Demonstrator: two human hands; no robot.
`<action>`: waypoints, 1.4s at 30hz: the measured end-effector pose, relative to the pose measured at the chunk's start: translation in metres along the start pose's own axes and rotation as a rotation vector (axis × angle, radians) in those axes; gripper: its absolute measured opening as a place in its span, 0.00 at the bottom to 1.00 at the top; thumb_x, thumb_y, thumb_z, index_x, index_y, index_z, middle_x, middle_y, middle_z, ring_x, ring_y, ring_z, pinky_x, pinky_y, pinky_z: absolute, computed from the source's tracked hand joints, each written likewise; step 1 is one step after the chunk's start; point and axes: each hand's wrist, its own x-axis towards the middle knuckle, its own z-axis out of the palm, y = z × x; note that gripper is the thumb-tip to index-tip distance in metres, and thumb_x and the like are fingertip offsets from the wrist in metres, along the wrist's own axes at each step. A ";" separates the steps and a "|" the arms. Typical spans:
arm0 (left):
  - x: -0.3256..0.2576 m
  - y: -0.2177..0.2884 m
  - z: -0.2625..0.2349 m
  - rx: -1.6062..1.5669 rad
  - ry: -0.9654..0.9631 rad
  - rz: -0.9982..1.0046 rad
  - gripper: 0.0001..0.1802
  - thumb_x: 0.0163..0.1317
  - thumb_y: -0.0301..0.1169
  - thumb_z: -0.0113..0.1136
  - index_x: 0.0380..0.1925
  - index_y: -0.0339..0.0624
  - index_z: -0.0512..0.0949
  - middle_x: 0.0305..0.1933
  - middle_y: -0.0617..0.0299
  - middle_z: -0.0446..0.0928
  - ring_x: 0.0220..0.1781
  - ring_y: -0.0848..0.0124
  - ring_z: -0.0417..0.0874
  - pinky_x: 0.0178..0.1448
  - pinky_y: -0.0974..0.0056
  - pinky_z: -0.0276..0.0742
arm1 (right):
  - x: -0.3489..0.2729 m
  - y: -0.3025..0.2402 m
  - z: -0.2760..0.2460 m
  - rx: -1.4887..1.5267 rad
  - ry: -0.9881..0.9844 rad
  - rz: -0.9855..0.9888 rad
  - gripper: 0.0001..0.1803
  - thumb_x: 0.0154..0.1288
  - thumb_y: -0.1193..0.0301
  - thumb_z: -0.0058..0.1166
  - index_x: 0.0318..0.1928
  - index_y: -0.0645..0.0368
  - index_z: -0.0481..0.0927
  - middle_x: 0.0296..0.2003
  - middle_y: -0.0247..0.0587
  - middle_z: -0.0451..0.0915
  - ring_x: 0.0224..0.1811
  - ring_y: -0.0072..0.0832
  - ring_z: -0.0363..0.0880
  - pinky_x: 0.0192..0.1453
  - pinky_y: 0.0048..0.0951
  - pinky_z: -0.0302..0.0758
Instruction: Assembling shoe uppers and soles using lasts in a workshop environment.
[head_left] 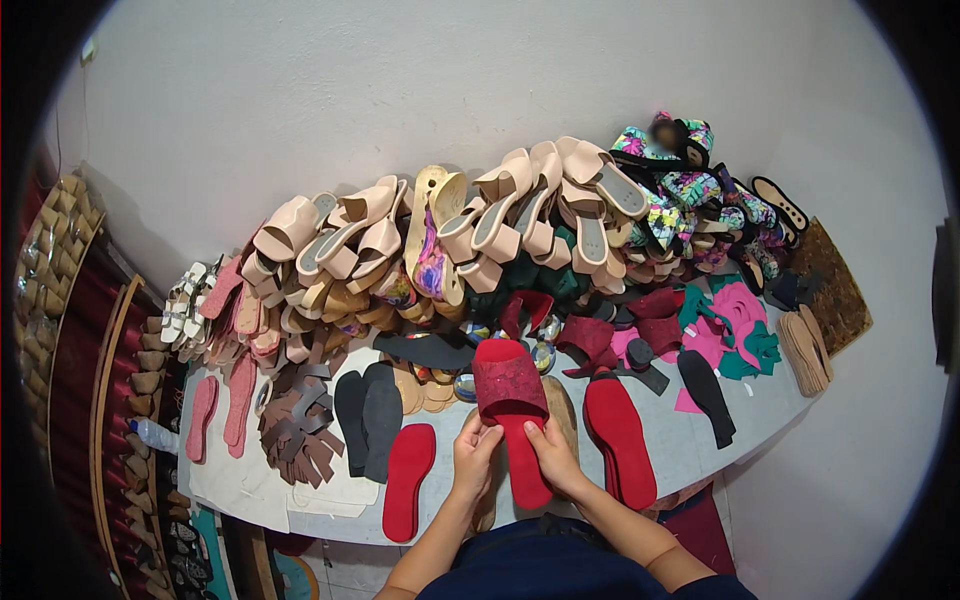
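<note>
Both my hands hold a red slide sandal [525, 460] above the table's front edge, its toe pointing away from me. A wide dark red patterned strap crosses its front half. My left hand [474, 458] grips the sandal's left edge just behind the strap, and my right hand [556, 458] grips the right edge, thumbs on top. To the left lies a single red insole [408, 485]; to the right, a small pile of red insoles [622, 450]. Behind the sandal, a tan sole [562, 410] is partly covered.
Beige heeled sandals [505, 200] are heaped along the table's back, with flower-patterned sandals [690, 185] at the right. On the table [335, 522] lie brown strips [298, 425], dark grey soles [378, 425], dark red straps [588, 340] and pink cut pieces [740, 312]. Shelves of shoes [60, 290] stand left.
</note>
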 end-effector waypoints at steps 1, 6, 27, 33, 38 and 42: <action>0.001 -0.002 0.003 0.038 0.047 -0.006 0.16 0.56 0.21 0.52 0.46 0.33 0.68 0.41 0.59 0.74 0.41 0.76 0.75 0.47 0.72 0.69 | 0.002 0.006 -0.003 0.000 0.002 -0.006 0.19 0.67 0.67 0.38 0.54 0.63 0.59 0.46 0.40 0.70 0.47 0.22 0.68 0.53 0.26 0.64; 0.006 -0.005 0.009 0.052 0.181 0.003 0.11 0.54 0.21 0.54 0.39 0.35 0.71 0.35 0.61 0.75 0.36 0.77 0.76 0.39 0.73 0.72 | 0.003 0.013 -0.005 -0.279 0.022 -0.078 0.20 0.66 0.65 0.40 0.53 0.64 0.61 0.45 0.43 0.70 0.47 0.26 0.68 0.54 0.28 0.63; 0.026 0.002 -0.008 0.120 0.102 0.039 0.24 0.51 0.15 0.50 0.51 0.38 0.64 0.44 0.61 0.73 0.46 0.73 0.74 0.51 0.69 0.68 | -0.001 0.015 -0.002 -0.015 -0.093 0.009 0.17 0.67 0.67 0.39 0.52 0.63 0.61 0.44 0.39 0.70 0.46 0.21 0.67 0.52 0.25 0.64; 0.025 -0.001 -0.008 0.045 0.042 0.035 0.26 0.51 0.15 0.50 0.53 0.39 0.62 0.47 0.60 0.72 0.47 0.73 0.74 0.52 0.69 0.68 | -0.003 0.017 -0.006 -0.032 -0.112 -0.002 0.22 0.67 0.67 0.39 0.58 0.59 0.56 0.49 0.38 0.68 0.49 0.22 0.67 0.53 0.25 0.64; 0.006 -0.018 0.007 0.152 0.036 0.031 0.17 0.57 0.22 0.52 0.47 0.36 0.65 0.45 0.58 0.72 0.45 0.75 0.74 0.49 0.70 0.69 | 0.004 0.018 -0.006 0.080 -0.033 -0.027 0.17 0.67 0.68 0.39 0.53 0.62 0.61 0.43 0.38 0.72 0.42 0.21 0.70 0.48 0.25 0.68; 0.001 -0.031 0.003 0.130 0.070 -0.064 0.12 0.60 0.26 0.49 0.44 0.36 0.68 0.42 0.60 0.73 0.43 0.74 0.74 0.48 0.70 0.69 | 0.000 0.005 -0.008 -0.529 0.095 -0.198 0.14 0.65 0.65 0.40 0.44 0.62 0.70 0.31 0.47 0.76 0.34 0.30 0.75 0.39 0.31 0.71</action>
